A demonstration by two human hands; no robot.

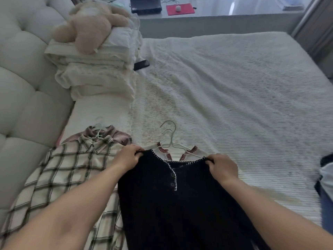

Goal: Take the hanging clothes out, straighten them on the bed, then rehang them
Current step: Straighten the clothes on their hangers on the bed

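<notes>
A black knit top (173,204) with white stitched edging and a buttoned placket lies on the bed (234,87) in front of me. My left hand (128,157) pinches its left shoulder and my right hand (222,167) pinches its right shoulder. Under its neckline shows a white top with red stitching (166,152) on a pale wire hanger (170,134). To the left lies a cream and dark plaid shirt (63,179) on its own hanger (99,128), over a pinkish garment (122,137).
A stack of folded white bedding (97,69) with a beige plush toy (90,26) sits by the tufted headboard (19,87). A black phone (141,64) lies beside the stack. Dark and blue clothing (327,186) lies at the right edge. A desk (180,8) stands beyond the bed.
</notes>
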